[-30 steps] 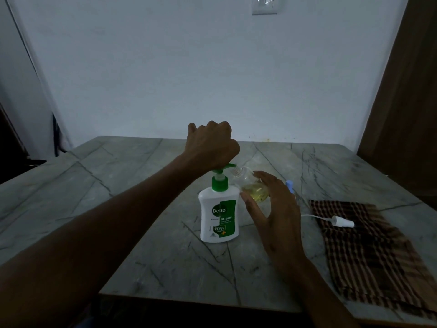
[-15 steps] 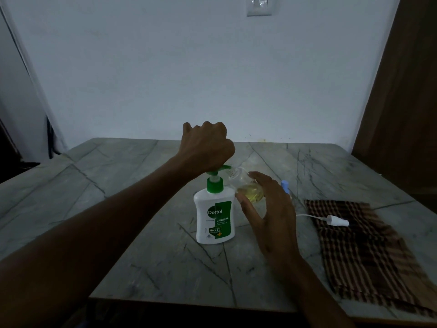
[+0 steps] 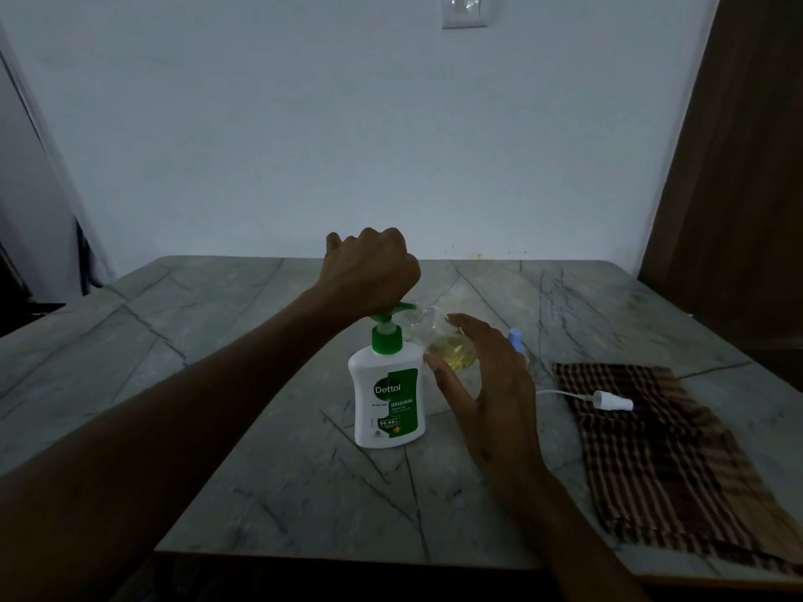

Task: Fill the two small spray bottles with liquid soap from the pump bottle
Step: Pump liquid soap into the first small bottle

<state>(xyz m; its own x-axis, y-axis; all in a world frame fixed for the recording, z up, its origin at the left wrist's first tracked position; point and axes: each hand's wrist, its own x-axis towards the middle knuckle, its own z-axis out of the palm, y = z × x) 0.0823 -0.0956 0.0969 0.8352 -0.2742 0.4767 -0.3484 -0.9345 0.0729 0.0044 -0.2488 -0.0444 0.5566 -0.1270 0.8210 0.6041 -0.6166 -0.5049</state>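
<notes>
A white pump bottle (image 3: pixel 388 397) with a green label and green pump head stands upright on the marble table (image 3: pixel 260 493). My left hand (image 3: pixel 371 271) is a closed fist resting on the pump head. My right hand (image 3: pixel 482 384) holds a small clear spray bottle (image 3: pixel 449 347), tilted, its open neck at the pump's spout; yellowish soap lies in its lower part. A blue-capped bottle (image 3: pixel 515 339) shows just behind my right hand, mostly hidden. A white spray nozzle with its dip tube (image 3: pixel 610 400) lies on the checked cloth.
A brown checked cloth (image 3: pixel 652 462) lies on the table's right side, reaching the front edge. A wooden door (image 3: pixel 738 189) stands at the right, a white wall with a switch plate (image 3: pixel 464 10) behind the table.
Both hands and both bottles keep the same pose. The camera view has shifted slightly; the pump head still sits under my left fist.
</notes>
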